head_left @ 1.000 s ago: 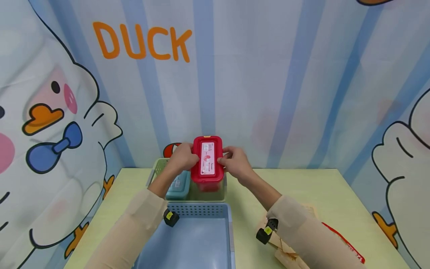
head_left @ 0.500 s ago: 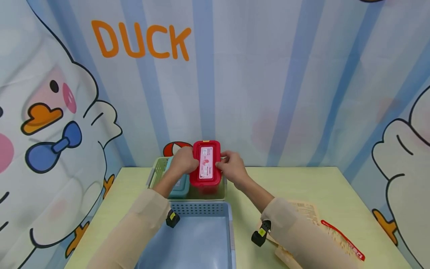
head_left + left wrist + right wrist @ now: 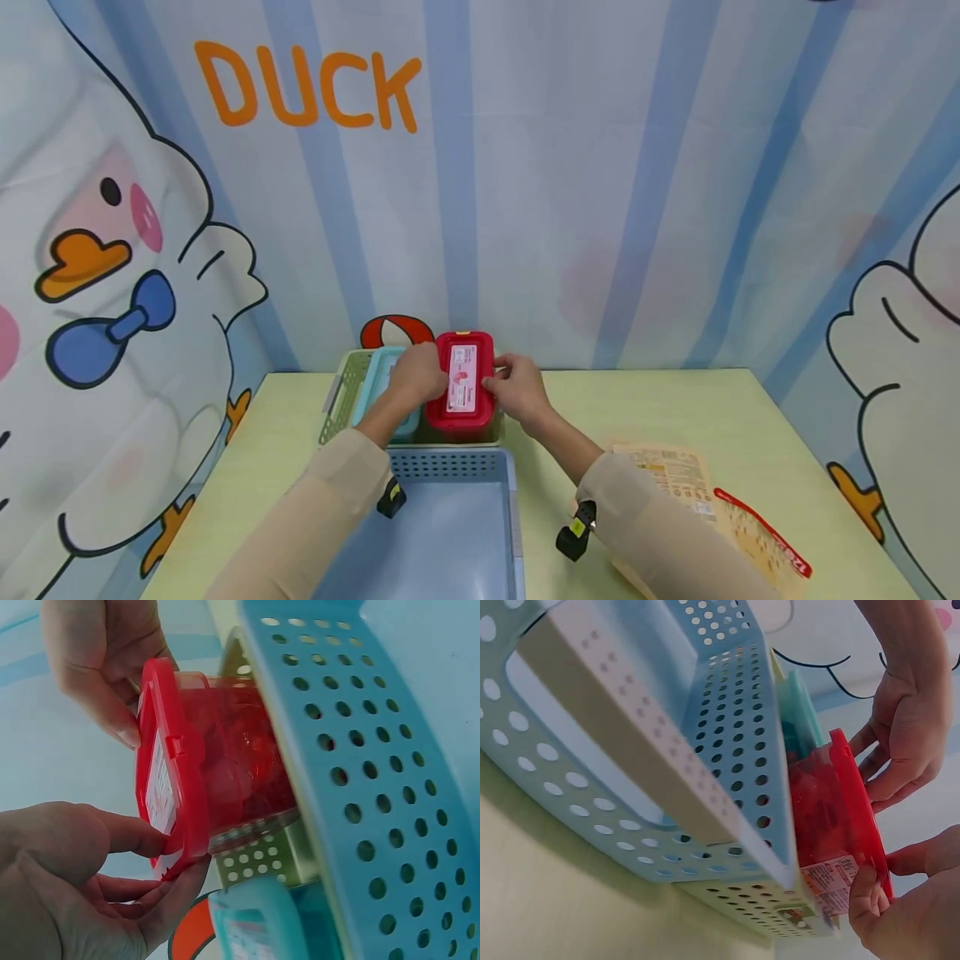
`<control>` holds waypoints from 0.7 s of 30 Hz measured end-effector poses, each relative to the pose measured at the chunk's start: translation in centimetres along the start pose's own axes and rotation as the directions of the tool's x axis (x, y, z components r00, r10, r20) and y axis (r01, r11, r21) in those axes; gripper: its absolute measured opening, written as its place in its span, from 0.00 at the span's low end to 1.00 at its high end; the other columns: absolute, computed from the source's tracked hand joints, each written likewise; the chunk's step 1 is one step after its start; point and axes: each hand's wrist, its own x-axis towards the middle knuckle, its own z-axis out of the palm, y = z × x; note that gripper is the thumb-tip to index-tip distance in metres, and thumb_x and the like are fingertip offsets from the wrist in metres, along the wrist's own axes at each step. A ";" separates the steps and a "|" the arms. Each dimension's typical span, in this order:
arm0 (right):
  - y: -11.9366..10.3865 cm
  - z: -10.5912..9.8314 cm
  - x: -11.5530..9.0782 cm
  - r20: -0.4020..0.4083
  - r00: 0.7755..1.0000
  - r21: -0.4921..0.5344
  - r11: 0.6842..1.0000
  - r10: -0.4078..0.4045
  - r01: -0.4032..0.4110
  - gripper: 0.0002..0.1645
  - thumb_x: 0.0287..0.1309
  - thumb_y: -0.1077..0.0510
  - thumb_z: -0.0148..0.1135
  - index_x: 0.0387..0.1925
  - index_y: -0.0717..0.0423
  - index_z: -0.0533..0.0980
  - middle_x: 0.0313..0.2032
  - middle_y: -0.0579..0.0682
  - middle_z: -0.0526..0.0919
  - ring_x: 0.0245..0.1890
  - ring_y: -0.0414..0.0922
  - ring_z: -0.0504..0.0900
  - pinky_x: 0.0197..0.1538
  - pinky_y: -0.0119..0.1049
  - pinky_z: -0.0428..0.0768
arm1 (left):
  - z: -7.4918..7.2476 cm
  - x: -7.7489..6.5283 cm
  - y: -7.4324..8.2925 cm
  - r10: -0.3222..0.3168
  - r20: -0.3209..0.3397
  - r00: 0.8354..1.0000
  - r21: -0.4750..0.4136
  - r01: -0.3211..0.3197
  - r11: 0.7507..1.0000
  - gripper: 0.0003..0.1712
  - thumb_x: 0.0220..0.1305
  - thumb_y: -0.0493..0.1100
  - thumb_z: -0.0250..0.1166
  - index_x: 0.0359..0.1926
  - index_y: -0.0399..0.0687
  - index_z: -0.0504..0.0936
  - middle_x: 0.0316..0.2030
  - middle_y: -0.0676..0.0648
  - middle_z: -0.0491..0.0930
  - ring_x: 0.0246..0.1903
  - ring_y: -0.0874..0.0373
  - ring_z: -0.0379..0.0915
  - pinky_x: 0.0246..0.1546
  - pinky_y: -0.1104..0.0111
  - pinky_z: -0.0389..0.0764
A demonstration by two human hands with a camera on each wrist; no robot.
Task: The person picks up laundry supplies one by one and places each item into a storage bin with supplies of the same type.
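Note:
Both hands hold a clear plastic box with a red lid (image 3: 462, 377) by opposite sides of the lid. My left hand (image 3: 420, 372) pinches the lid's left edge, thumb on top and fingers below. On the right edge, my right hand (image 3: 519, 388) grips the lid with thumb and fingers. The red-lidded box sits partly down inside a green perforated basket (image 3: 347, 392). Beside it in that basket leans a teal-lidded box (image 3: 375, 385), partly covered by the left hand. Red contents show through the clear wall (image 3: 251, 750) in the left wrist view; their kind is unclear.
A blue perforated basket (image 3: 450, 533) stands directly in front of the green one. To the right, a tan printed bag (image 3: 667, 475) with a red strip (image 3: 763, 533) lies on the pale yellow table (image 3: 637, 400), partly under the right sleeve. A patterned curtain (image 3: 540, 167) hangs behind.
Both hands have lowered the red-lidded box further into the green basket. The teal-lidded box now leans more to the left. The right forearm has shifted slightly, uncovering more of the tan bag.

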 end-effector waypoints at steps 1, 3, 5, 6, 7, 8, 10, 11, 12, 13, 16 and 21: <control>0.2 0.1 0.0 -0.003 1.000 -0.003 1.000 0.006 -0.006 0.24 0.70 0.63 0.67 0.63 0.66 0.75 0.44 0.58 0.82 0.40 0.48 0.83 0.39 0.36 0.87 | 0.2 -0.1 0.0 -0.005 0.005 1.000 0.005 0.005 1.000 0.23 0.62 0.40 0.78 0.53 0.36 0.80 0.43 0.40 0.82 0.41 0.49 0.81 0.42 0.58 0.89; 0.5 0.3 0.1 -0.011 1.000 -0.013 1.000 0.018 -0.018 0.24 0.69 0.63 0.67 0.64 0.66 0.75 0.43 0.58 0.83 0.40 0.48 0.83 0.38 0.36 0.87 | 0.5 -0.2 0.1 -0.013 0.014 1.000 0.007 0.012 1.000 0.24 0.62 0.40 0.78 0.55 0.35 0.79 0.44 0.40 0.82 0.43 0.49 0.81 0.42 0.58 0.90; 0.7 0.5 0.2 -0.015 1.000 -0.026 0.999 0.027 -0.027 0.24 0.69 0.63 0.66 0.63 0.67 0.76 0.43 0.58 0.83 0.38 0.48 0.83 0.38 0.35 0.87 | 0.9 -0.2 0.0 -0.017 0.019 1.000 0.011 0.017 1.000 0.26 0.62 0.39 0.78 0.56 0.35 0.79 0.45 0.39 0.81 0.44 0.48 0.81 0.42 0.58 0.90; 0.8 0.6 0.3 -0.019 0.999 -0.035 0.999 0.028 -0.029 0.24 0.69 0.63 0.66 0.63 0.67 0.76 0.42 0.58 0.83 0.38 0.47 0.83 0.37 0.35 0.87 | 1.0 -0.2 0.0 -0.015 0.019 1.000 0.014 0.015 1.000 0.26 0.62 0.39 0.78 0.56 0.35 0.79 0.45 0.39 0.81 0.44 0.48 0.81 0.42 0.58 0.90; 0.9 0.7 0.3 -0.021 0.999 -0.043 0.999 0.029 -0.030 0.23 0.69 0.63 0.66 0.63 0.67 0.76 0.42 0.58 0.83 0.37 0.47 0.82 0.37 0.35 0.87 | 1.2 -0.2 -0.1 -0.012 0.018 1.000 0.017 0.012 1.000 0.26 0.62 0.39 0.78 0.57 0.35 0.78 0.45 0.39 0.82 0.43 0.48 0.81 0.42 0.58 0.90; 0.9 0.7 0.4 -0.022 0.999 -0.051 0.998 0.031 -0.032 0.23 0.69 0.63 0.66 0.63 0.67 0.76 0.42 0.58 0.83 0.37 0.47 0.82 0.37 0.34 0.86 | 1.4 -0.1 -0.2 -0.011 0.016 1.000 0.019 0.011 1.000 0.26 0.62 0.39 0.78 0.57 0.35 0.78 0.45 0.39 0.82 0.43 0.49 0.81 0.42 0.58 0.90; 1.1 0.8 0.4 -0.022 0.999 -0.068 0.997 0.033 -0.034 0.23 0.69 0.63 0.66 0.62 0.67 0.77 0.42 0.58 0.83 0.37 0.47 0.82 0.37 0.34 0.86 | 1.6 -0.1 -0.3 -0.009 0.009 1.000 0.031 0.008 0.999 0.26 0.61 0.39 0.78 0.57 0.35 0.79 0.44 0.39 0.82 0.42 0.49 0.82 0.41 0.58 0.90; 1.2 0.9 0.4 -0.022 0.999 -0.076 0.996 0.037 -0.039 0.23 0.69 0.63 0.66 0.62 0.67 0.77 0.42 0.57 0.83 0.37 0.47 0.82 0.37 0.34 0.86 | 1.8 -0.1 -0.3 -0.010 0.007 1.000 0.033 0.010 0.999 0.27 0.61 0.39 0.78 0.57 0.35 0.79 0.44 0.40 0.82 0.42 0.49 0.81 0.41 0.58 0.90; 1.2 0.9 0.4 -0.023 0.999 -0.084 0.996 0.040 -0.042 0.23 0.69 0.63 0.66 0.62 0.67 0.77 0.42 0.57 0.83 0.37 0.47 0.82 0.37 0.35 0.86 | 1.9 0.0 -0.4 -0.009 0.007 1.000 0.038 0.009 0.999 0.26 0.61 0.39 0.78 0.57 0.35 0.79 0.44 0.40 0.82 0.42 0.49 0.81 0.41 0.58 0.90; 1.3 0.9 0.4 -0.022 0.999 -0.086 0.995 0.046 -0.047 0.23 0.69 0.63 0.67 0.62 0.67 0.77 0.42 0.57 0.83 0.38 0.47 0.82 0.38 0.35 0.86 | 2.0 0.0 -0.4 -0.011 0.008 1.000 0.041 0.010 0.999 0.26 0.61 0.39 0.78 0.56 0.35 0.79 0.44 0.40 0.82 0.42 0.49 0.81 0.40 0.58 0.90; 1.5 1.0 0.5 -0.024 0.999 -0.100 0.994 0.049 -0.051 0.23 0.69 0.62 0.67 0.62 0.66 0.77 0.42 0.57 0.83 0.38 0.47 0.82 0.38 0.35 0.86 | 2.2 0.0 -0.4 -0.013 0.007 1.000 0.044 0.013 0.999 0.26 0.60 0.40 0.79 0.55 0.35 0.79 0.43 0.40 0.81 0.42 0.49 0.81 0.39 0.58 0.90; 1.8 1.0 0.7 -0.032 0.999 -0.137 0.990 0.026 -0.030 0.21 0.69 0.63 0.67 0.60 0.67 0.78 0.39 0.56 0.83 0.34 0.46 0.81 0.34 0.33 0.84 | 2.5 0.0 -0.4 0.008 -0.001 1.000 0.063 -0.008 0.998 0.21 0.62 0.40 0.77 0.51 0.36 0.80 0.40 0.41 0.81 0.40 0.49 0.80 0.37 0.59 0.90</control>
